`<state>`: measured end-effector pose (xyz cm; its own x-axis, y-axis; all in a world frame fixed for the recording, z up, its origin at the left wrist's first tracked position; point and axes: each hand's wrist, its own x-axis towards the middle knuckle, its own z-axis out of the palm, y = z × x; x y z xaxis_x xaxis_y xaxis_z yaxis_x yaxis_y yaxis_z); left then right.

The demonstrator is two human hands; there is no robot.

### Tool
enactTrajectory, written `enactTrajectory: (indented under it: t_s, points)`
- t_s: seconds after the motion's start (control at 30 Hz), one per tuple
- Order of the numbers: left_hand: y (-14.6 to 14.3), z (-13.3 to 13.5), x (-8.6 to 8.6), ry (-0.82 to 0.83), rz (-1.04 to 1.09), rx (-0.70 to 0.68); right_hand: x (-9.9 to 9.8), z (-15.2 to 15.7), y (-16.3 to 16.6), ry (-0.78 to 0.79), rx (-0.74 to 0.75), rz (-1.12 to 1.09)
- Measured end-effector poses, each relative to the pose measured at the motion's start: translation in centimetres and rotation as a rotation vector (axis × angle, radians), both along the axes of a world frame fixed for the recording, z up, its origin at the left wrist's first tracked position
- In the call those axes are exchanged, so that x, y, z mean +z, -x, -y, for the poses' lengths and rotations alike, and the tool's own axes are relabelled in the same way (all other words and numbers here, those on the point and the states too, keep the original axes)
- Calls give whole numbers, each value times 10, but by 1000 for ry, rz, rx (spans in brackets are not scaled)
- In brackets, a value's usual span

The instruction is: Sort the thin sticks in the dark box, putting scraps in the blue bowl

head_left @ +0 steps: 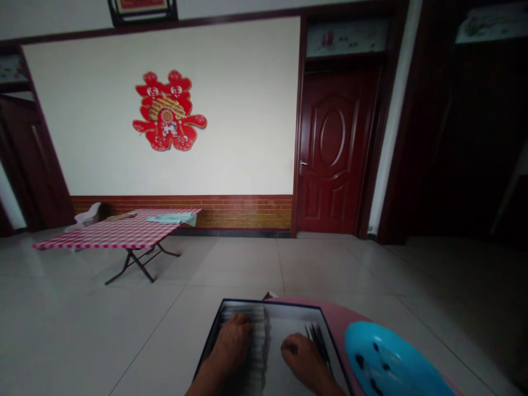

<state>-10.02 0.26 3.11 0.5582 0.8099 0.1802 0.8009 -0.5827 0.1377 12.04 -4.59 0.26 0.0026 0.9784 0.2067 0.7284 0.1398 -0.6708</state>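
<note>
A shallow box [272, 302] with a white inside and a dark blue rim sits low in front of me. Its left side holds rows of pale grey, slender pieces [258, 352], too blurred to name. Over these rows lies my left hand [233, 344], its fingers bent down and together, the tips hidden. My right hand [303, 360] is curled above the bare white part of the box, thumb against fingers; whatever it may hold cannot be made out. Close beside it, along the right wall, lie several thin dark sticks [319, 338] with pointed ends.
The box stands on a pink round surface [338, 316]. A bright blue plastic stool top [391, 357] with dark holes is at right. Farther off stands a low folding table [119, 231] with a red checked cloth. A red door [332, 143] is in the back wall.
</note>
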Motion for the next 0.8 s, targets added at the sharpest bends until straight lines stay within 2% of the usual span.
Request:
enactTrajectory:
  t_s: [0.13,0.23,0.3,0.43,0.53,0.6,0.7,0.8]
  points:
    - [5,7,5,3,53,0,17,13,1,159,191,15]
    - [6,9,5,-2,100,1,25,24,0,250,272,78]
    - [5,8,4,-6,115,-11,26,31,-1,308,252,155]
    - [1,4,3,-8,120,-26,19,42,-2,361,99,243]
    - [-6,3,4,-23,153,-26,11,42,-3,376,135,251]
    - [-14,2,6,-33,196,-27,4,38,-5,363,178,249]
    - [-30,3,7,-31,242,-37,-2,37,-8,280,147,234]
    - [-47,3,9,-27,256,-56,7,46,-8,277,79,214]
